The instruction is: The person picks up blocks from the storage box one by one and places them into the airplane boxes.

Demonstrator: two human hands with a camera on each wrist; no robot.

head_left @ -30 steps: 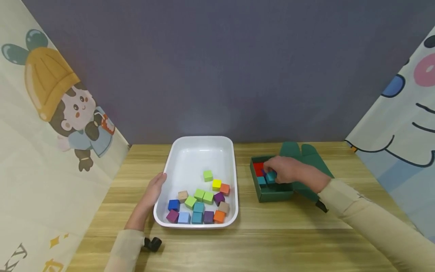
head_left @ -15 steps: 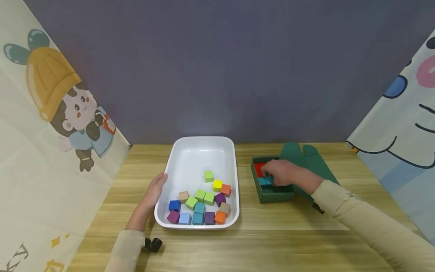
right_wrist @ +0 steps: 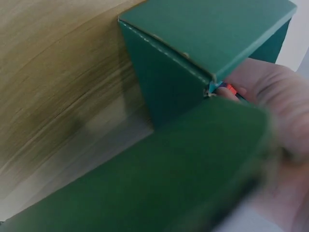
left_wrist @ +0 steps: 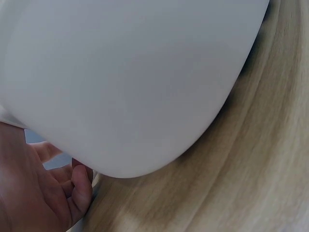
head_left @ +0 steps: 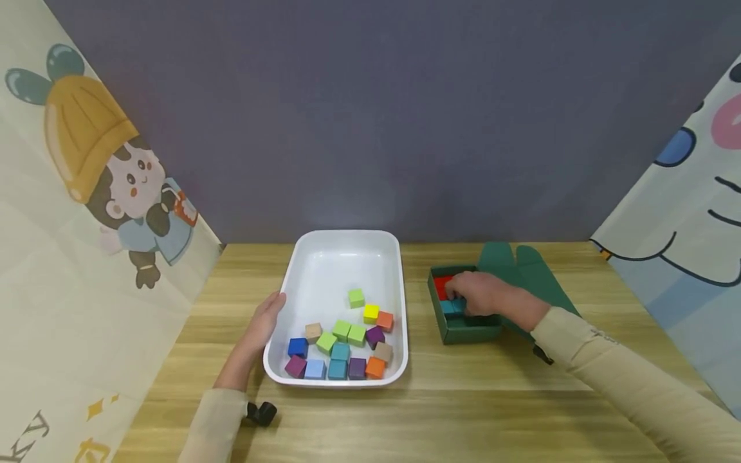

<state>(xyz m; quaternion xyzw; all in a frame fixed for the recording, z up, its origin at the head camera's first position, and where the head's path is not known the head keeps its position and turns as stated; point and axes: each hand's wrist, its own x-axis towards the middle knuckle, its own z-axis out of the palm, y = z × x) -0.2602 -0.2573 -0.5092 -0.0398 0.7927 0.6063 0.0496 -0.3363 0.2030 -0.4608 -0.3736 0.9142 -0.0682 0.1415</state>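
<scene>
A white tray (head_left: 312,257) holds several coloured wooden cubes, among them a lime-green cube (head_left: 356,298) and a yellow cube (head_left: 371,314). My left hand (head_left: 265,325) grips its left side; in the left wrist view, curled fingers (left_wrist: 81,186) lie beside the tray's outer wall (left_wrist: 130,106). My right hand (head_left: 480,294) reaches down into an open green box (head_left: 470,333), fingers bent over a teal cube (head_left: 458,305). Another teal cube (head_left: 447,307) is right beside it, and red cubes (head_left: 442,287) are behind. The hand hides part of the box's inside.
The box's green lid (head_left: 535,276) lies folded back to the right, under my right forearm. A grey panel (head_left: 370,122) stands behind the wooden table (head_left: 405,418). Printed cloth walls (head_left: 69,289) close in both sides.
My right hand has lowered the teal cube into the box, up against the other teal cube, and then stays there. The left hand keeps its place at the tray.
</scene>
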